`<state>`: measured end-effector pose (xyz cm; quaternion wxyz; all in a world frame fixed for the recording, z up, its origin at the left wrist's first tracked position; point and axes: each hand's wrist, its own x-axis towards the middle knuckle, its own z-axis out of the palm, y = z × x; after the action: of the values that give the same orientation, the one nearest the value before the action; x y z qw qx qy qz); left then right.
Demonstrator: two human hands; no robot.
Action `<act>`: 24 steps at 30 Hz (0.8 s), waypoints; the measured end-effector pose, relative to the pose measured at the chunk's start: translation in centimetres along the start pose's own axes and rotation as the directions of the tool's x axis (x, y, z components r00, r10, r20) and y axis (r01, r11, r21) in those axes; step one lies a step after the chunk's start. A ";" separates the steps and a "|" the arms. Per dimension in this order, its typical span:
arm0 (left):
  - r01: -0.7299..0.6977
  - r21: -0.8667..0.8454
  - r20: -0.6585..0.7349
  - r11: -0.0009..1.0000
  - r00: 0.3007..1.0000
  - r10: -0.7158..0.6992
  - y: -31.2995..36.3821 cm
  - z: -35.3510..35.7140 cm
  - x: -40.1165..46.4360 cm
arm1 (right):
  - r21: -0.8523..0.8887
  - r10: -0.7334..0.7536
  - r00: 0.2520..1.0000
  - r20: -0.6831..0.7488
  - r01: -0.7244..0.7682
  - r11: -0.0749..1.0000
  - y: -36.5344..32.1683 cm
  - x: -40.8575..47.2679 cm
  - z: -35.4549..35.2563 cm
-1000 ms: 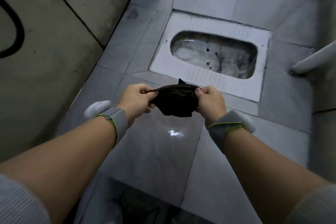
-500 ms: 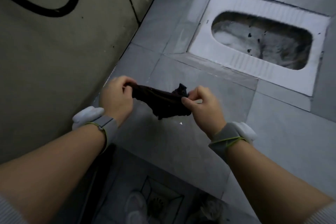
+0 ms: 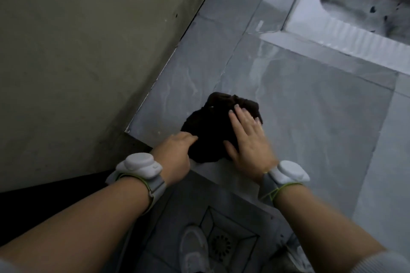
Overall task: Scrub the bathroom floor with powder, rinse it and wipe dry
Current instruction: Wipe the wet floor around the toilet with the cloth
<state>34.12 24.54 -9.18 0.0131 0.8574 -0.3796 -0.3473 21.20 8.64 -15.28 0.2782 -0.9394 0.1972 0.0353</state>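
A dark bunched cloth (image 3: 210, 126) lies on the raised grey tile floor (image 3: 310, 117) near its front left corner. My right hand (image 3: 248, 137) presses flat on top of the cloth with its fingers spread. My left hand (image 3: 175, 153) grips the cloth's near left edge at the lip of the step. The tiles around the cloth show pale wet streaks.
A white squat toilet pan (image 3: 346, 29) is set into the floor at the upper right. A beige wall (image 3: 88, 51) runs along the left. Below the step lie a patterned floor tile with a round drain (image 3: 221, 246) and a pale shoe (image 3: 193, 248).
The cloth was held stretched in the air between both hands. It has come down onto the tile, and my right hand now lies flat on it. The view has dropped lower and to the left.
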 end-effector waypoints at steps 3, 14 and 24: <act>-0.027 -0.041 -0.038 0.999 0.999 0.026 -1.4 1.1 -0.1 | -0.096 0.091 0.986 -0.139 -0.105 0.990 -1.3 1.4 2.6; 0.364 -0.527 -0.267 0.768 0.787 -0.556 -5.9 0.2 0.0 | -0.144 -0.643 0.762 0.079 0.647 0.749 -7.2 5.8 7.2; 0.333 -0.563 -0.336 0.756 0.744 -0.577 -6.5 -0.3 -0.1 | -0.274 -0.406 0.911 0.065 0.408 0.871 -12.3 7.8 9.9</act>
<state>38.38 29.16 -10.74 0.2273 0.9542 -0.0391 -0.1906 33.62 20.71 -18.74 0.1431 -0.9896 -0.0128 0.0061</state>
